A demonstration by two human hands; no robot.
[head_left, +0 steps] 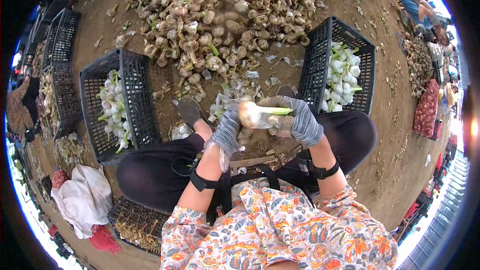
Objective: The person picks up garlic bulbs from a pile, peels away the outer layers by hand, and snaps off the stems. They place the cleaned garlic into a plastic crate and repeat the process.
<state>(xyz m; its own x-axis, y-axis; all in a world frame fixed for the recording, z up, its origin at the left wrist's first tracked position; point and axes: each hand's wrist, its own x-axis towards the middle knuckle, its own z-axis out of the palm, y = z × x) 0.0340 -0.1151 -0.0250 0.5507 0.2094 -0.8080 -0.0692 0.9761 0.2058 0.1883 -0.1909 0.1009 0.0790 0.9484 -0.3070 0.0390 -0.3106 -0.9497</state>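
Observation:
Between my hands, in front of my lap, is a garlic bulb (pixel 251 115) with brownish outer skin, a white patch and a pale green stem pointing right. My left hand (pixel 229 129), in a grey knit glove with clear plastic over it, is closed around the bulb's left side and underside. The gloved right hand (pixel 304 121) grips the stem end, its fingers curled in. Some fingertips are hidden behind the bulb. Below the hands, scraps of peeled skin lie around a wooden piece (pixel 252 161).
A big heap of unpeeled garlic (pixel 220 25) lies ahead. Black crates with cleaned white bulbs stand at the left (pixel 139 102) and right (pixel 315 62). A white sack (pixel 87 197) lies at lower left, a red net sack (pixel 426 110) at right. Another person (pixel 422 12) works at far right.

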